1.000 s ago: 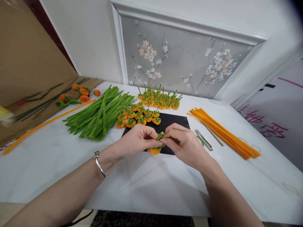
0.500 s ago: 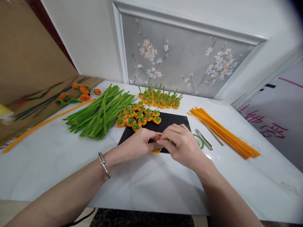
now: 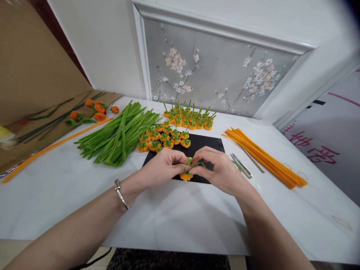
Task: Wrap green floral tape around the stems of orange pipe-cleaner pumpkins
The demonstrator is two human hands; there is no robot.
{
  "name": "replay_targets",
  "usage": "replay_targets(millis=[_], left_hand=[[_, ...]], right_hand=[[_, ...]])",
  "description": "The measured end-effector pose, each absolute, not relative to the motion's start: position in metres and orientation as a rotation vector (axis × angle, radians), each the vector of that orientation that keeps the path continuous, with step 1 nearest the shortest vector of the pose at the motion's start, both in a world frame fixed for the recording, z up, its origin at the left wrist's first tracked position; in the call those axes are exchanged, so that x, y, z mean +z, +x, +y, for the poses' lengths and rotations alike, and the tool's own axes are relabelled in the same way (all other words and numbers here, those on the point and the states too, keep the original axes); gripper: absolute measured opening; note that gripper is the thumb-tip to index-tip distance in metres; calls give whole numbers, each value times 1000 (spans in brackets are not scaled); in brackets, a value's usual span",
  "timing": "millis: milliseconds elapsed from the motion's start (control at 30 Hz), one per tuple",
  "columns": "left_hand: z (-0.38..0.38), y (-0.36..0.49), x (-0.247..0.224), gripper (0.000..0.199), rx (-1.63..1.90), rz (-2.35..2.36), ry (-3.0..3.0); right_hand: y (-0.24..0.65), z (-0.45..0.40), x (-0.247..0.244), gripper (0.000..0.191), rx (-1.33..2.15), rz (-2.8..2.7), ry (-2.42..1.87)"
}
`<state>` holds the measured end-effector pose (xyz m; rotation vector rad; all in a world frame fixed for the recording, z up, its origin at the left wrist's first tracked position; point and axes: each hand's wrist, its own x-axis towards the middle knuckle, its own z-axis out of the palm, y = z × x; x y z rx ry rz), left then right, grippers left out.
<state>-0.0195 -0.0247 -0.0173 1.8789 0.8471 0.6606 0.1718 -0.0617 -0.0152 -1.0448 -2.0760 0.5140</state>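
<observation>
My left hand (image 3: 165, 165) is closed, pinching the green stem of a small orange pipe-cleaner flower (image 3: 186, 176) that faces downward. Close against it, my right hand (image 3: 219, 167) has thumb and fingers pressed together at the same stem, with a thin green strip of tape (image 3: 200, 164) showing between its fingers. Both hands are over a black mat (image 3: 208, 142). The fingertips partly cover the stem. A roll of green tape (image 3: 237, 165) is mostly hidden behind my right hand.
Similar orange flowers (image 3: 168, 137) sit on the mat's left, with stemmed ones (image 3: 191, 117) behind. Green pipe cleaners (image 3: 120, 135) lie to the left, orange ones (image 3: 264, 157) to the right. Metal snips (image 3: 242, 165) rest by the tape. Finished-looking orange flowers (image 3: 99, 110) lie far left.
My hands have shifted slightly and the fingers have opened up a little. The flower, its green stem and the strip now show more clearly between them.
</observation>
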Motion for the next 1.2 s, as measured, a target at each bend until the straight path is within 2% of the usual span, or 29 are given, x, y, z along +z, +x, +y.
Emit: replay_targets(millis=[133,433,733,833,933,1000,1167,1200], left_hand=[[-23,-20,-17,27,655,827,1827],[-28,-20,-12,18,670,824,1784],[-26,-23,-10,16,580,792,1821],[-27,-23,-11,18,601,774,1824],[-26,-23,-12,22,610,731,1805],[-25,-22,-14,25,605,717,1786],[-23,-23,-16,29,533,672,1699],[-23,-24,-15,29,511,654,1664]], right_hand=[[171,-60,-19,13,548,-2047,-1084],[174,-63,-12,20,542,-2040,-1235],[171,-63,-15,15,578,-2047,-1292],[173,-63,-17,2,715,-2014,-1251],[173,-62,-19,16,835,-2003,-1135],[171,-62,-21,19,813,-1981,-1084],[166,-60,-25,2,760,-1918,-992],[165,-60,-25,4,778,-1892,-983]])
